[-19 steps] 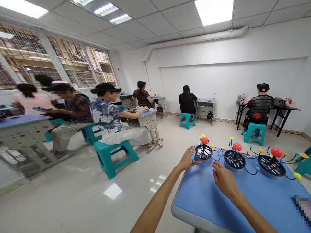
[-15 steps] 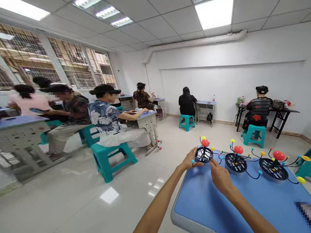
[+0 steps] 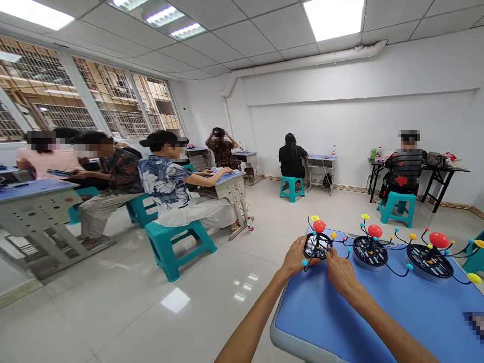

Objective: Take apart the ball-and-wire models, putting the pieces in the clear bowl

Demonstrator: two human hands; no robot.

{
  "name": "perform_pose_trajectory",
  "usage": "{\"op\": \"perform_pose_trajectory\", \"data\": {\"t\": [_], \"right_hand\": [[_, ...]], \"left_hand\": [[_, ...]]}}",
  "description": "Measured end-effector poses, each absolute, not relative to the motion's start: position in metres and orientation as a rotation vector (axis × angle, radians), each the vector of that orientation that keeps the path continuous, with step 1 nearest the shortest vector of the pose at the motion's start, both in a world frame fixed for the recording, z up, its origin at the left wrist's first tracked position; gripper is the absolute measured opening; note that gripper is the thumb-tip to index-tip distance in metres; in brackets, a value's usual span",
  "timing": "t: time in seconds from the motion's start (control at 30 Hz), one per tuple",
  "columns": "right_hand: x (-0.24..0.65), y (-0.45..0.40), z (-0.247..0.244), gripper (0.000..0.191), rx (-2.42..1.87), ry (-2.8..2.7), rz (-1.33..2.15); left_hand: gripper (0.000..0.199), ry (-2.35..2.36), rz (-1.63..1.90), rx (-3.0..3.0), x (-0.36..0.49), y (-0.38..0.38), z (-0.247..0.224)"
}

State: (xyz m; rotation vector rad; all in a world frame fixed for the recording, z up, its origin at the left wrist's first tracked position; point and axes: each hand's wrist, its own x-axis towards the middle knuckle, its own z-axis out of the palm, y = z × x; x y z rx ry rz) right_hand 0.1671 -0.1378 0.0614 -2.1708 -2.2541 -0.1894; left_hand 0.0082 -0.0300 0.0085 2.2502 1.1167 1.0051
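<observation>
A small solar system model [image 3: 318, 243] has a round black base, a red ball in its middle and thin arms tipped with coloured beads. Around the left side of its base, my left hand [image 3: 296, 258] is closed, tilting the base towards me just above the blue desk. My right hand [image 3: 342, 271] is curled, its fingertips pinched at the base's right rim; the exact part between them is hidden. To the right stand two similar models, a middle one [image 3: 370, 252] and a far right one [image 3: 430, 260], both upright on the desk.
The blue desk [image 3: 321, 317] has a rounded grey edge. A blurred-out item [image 3: 474, 322] lies at its right. Several people sit at other desks on green stools, one stool [image 3: 177, 247] to the left. A bottle [image 3: 250, 225] stands on the floor.
The view has shifted slightly, so the desk and models sit a little further right. Both hands stay at the same model. A person at the back has raised both hands to the head.
</observation>
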Motion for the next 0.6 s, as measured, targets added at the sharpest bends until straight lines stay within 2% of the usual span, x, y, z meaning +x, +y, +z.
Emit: {"op": "perform_pose_trajectory", "data": {"t": [0.13, 0.3, 0.47, 0.6], "right_hand": [[0.168, -0.161, 0.049, 0.044, -2.128, -2.275, -0.219], [0.175, -0.209, 0.032, 0.055, -2.051, -2.318, -0.392], [0.197, -0.288, 0.031, 0.029, -1.444, -2.185, -0.536], [0.229, -0.33, 0.038, 0.022, -1.354, -1.876, -0.317]], "left_hand": [[0.097, 1.172, 1.008, 2.211, 0.004, -0.066, 0.003], [0.102, 1.232, 0.953, 2.178, 0.002, -0.118, -0.001], [0.108, 1.225, 0.884, 2.137, 0.0, -0.162, -0.004], [0.112, 1.209, 0.81, 2.103, -0.005, -0.183, -0.004]]}}
